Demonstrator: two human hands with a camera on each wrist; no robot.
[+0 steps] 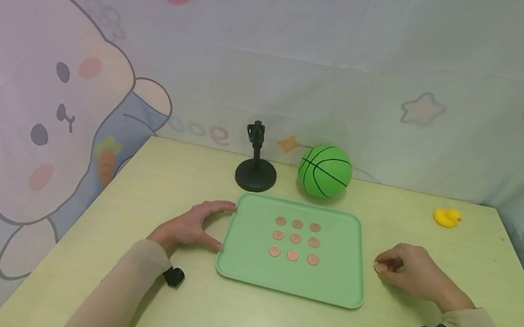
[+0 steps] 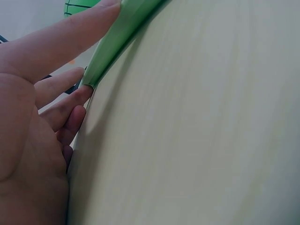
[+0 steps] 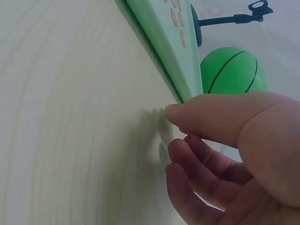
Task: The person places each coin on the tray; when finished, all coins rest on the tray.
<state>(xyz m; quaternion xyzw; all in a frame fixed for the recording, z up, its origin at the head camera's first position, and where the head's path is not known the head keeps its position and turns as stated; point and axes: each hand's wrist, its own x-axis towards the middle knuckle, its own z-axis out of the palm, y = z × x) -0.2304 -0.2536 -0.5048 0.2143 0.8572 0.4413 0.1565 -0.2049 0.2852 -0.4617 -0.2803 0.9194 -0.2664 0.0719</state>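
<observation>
A light green tray (image 1: 247, 253) lies in the middle of the pale table, with several copper coins (image 1: 295, 239) in a square grid on it. My left hand (image 1: 194, 224) rests flat by the tray's left edge (image 2: 117, 37), thumb on the near part of the rim and fingers at the far left corner. My right hand (image 1: 405, 268) rests on the table just right of the tray (image 3: 164, 42), its fingers (image 3: 197, 159) curled under the thumb. No coin shows in it in the right wrist view.
Behind the tray stand a black stand with a round base (image 1: 255, 174) and a green ball (image 1: 325, 171). A yellow toy duck (image 1: 446, 217) sits at the far right. A cartoon-printed cloth hangs around the table.
</observation>
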